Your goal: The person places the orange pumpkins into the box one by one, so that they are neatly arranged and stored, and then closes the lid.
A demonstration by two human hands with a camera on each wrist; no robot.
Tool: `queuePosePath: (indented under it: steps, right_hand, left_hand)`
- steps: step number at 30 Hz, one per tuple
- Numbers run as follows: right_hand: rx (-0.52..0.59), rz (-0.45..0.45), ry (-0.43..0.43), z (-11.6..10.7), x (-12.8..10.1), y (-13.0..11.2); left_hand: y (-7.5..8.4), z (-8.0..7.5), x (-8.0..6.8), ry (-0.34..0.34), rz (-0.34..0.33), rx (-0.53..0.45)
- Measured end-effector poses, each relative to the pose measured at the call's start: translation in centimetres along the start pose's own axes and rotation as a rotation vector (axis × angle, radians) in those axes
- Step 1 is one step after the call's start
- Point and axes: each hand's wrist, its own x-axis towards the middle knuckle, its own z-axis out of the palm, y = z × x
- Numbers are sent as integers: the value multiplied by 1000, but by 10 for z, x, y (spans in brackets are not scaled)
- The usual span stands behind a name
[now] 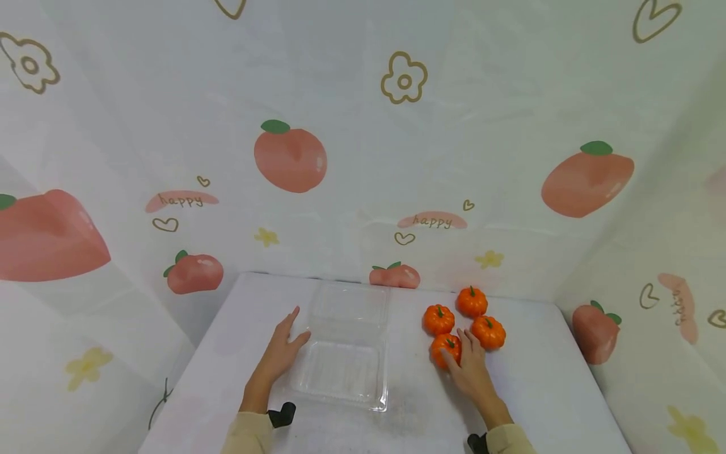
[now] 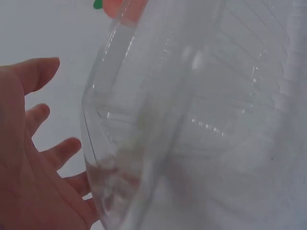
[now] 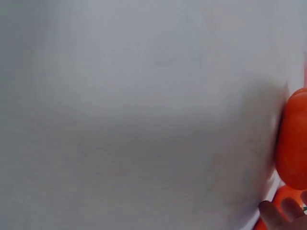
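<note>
Four small orange pumpkins with green stems are grouped on the right of the table. My right hand [image 1: 472, 373] is at the nearest pumpkin [image 1: 444, 350], its thumb on one side and its fingers on the other; the right wrist view shows an orange pumpkin [image 3: 293, 141] close above the fingertips [image 3: 272, 214]. To the left, a clear plastic clamshell box [image 1: 339, 371] lies with its lid [image 1: 348, 304] folded back. My left hand [image 1: 280, 353] is beside the box's left edge, fingers spread and loosely extended, holding nothing. Whether its fingertips touch the box is unclear.
Behind the held pumpkin are a left pumpkin [image 1: 438, 319], a back pumpkin [image 1: 472, 301] and a right pumpkin [image 1: 489, 333]. A white cloth [image 1: 351, 75] printed with peaches and flowers surrounds the white table [image 1: 544, 378] at the back and sides.
</note>
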Motion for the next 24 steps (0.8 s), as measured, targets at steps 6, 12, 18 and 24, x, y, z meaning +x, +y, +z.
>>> queuePosePath:
  steps: [6, 12, 18, 24]
  right_hand:
    - [29, 18, 14, 0, -1, 4]
    - [78, 58, 0, 0, -1, 8]
    - [85, 49, -10, 2, 0, 10]
    - [83, 56, -4, 3, -1, 9]
  left_hand:
    - [-10, -2, -2, -15, -73, -116]
    - [-15, -1, -6, -17, -82, -200]
    - [-20, 2, -10, 5, -128, -293]
    - [-20, 2, -14, 10, -140, -335]
